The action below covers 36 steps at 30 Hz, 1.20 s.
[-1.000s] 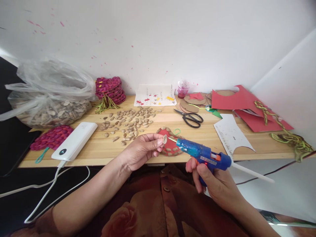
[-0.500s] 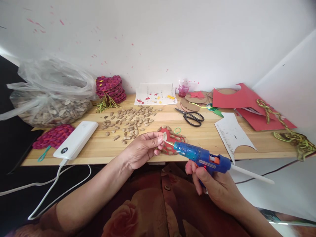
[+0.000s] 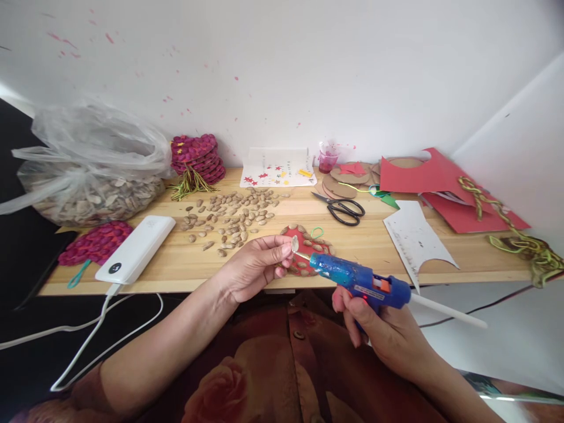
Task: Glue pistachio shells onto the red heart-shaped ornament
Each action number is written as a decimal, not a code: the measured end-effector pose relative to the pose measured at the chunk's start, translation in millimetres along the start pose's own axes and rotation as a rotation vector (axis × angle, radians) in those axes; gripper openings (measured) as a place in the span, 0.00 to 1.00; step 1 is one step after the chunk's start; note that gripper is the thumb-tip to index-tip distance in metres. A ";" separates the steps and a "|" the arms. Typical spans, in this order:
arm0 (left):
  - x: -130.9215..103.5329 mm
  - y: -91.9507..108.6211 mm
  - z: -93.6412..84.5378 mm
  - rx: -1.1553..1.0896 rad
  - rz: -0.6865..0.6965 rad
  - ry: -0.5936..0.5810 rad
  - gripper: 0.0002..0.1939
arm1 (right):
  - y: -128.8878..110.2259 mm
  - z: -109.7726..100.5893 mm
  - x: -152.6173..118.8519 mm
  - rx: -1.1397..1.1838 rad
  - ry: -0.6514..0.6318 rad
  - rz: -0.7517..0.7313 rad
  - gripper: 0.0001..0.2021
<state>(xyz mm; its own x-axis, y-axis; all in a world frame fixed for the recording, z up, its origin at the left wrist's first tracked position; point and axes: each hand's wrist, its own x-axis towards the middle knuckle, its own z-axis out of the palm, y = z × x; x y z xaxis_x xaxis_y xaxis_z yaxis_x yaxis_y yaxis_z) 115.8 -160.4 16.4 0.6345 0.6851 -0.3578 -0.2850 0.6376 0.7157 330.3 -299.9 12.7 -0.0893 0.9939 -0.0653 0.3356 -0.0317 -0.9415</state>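
Note:
Between the thumb and fingertips of my left hand (image 3: 258,264) is a small pale brown nutshell (image 3: 295,243). My right hand (image 3: 381,326) grips a blue hot glue gun (image 3: 352,279) by its handle, with a white glue stick (image 3: 449,311) jutting from its back and a small red light lit. The gun's nozzle (image 3: 303,255) points left at the nutshell, touching it or very close. Behind and below them on the table lies a red piece (image 3: 304,235) with nutshells stuck around it and a green loop (image 3: 317,232), partly hidden by my left hand and the gun.
Loose nutshells (image 3: 242,214) spread left of centre. A plastic bag of shells (image 3: 97,194), a white power bank (image 3: 136,249) and purple shell pieces (image 3: 198,158) stand left. Black scissors (image 3: 343,210), red card (image 3: 458,211), white card (image 3: 416,235) and yarn (image 3: 544,261) lie right.
Hardly anything differs. Both hands hold nearly the same pose, the nozzle still at the nutshell; the glue gun has shifted by a hair.

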 end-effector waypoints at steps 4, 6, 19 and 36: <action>-0.4 0.4 0.6 -0.001 -0.004 0.011 0.19 | -0.8 -1.2 0.1 -0.010 0.007 -0.007 0.21; -0.5 0.6 1.1 -0.001 -0.001 0.013 0.19 | -0.4 -1.8 -0.6 -0.017 0.007 -0.004 0.21; 0.4 1.7 2.6 0.011 0.001 -0.002 0.18 | 7.5 -1.2 0.3 -0.006 0.021 0.015 0.18; 65.2 52.8 -13.0 1.564 0.776 -0.211 0.09 | 21.3 -5.7 47.5 0.682 0.346 0.166 0.21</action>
<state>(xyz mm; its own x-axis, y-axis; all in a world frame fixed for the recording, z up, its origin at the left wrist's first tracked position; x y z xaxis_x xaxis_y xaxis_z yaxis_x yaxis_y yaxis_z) 132.7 -77.5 23.0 0.8090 0.5052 0.3004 0.2754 -0.7774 0.5655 338.6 -252.8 -8.6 0.2467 0.9435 -0.2214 -0.3410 -0.1294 -0.9311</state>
